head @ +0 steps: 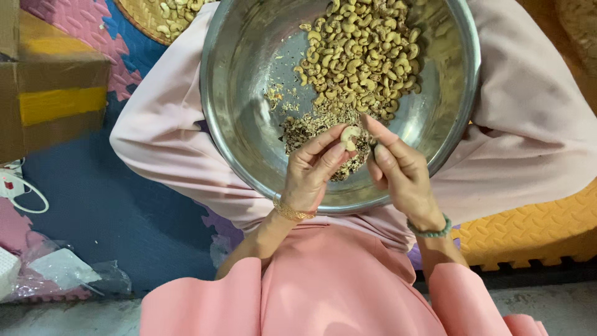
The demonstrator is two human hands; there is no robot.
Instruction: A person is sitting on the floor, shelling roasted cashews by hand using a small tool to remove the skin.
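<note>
A: What do the hands hold?

B: The left hand (pixel 311 168) pinches a pale curved cashew kernel (pixel 349 137), fingers clamped on it, over the big round steel bowl (pixel 242 124) on the lap. The right hand (pixel 398 171) sits at its 3 o'clock, fingers closed together; something dark shows between them, too small to make out.

A: And in the bowl?

B: A heap of pale cashew kernels (pixel 364 56) at 12 o'clock, brown crumbled husk scraps (pixel 308 127) toward 6, partly hidden by the hands. The bowl's upper rim is cut off.

A: Beyond it?

B: A woven basket of cashews (pixel 165 18) at 11 o'clock, mostly out of frame.
</note>
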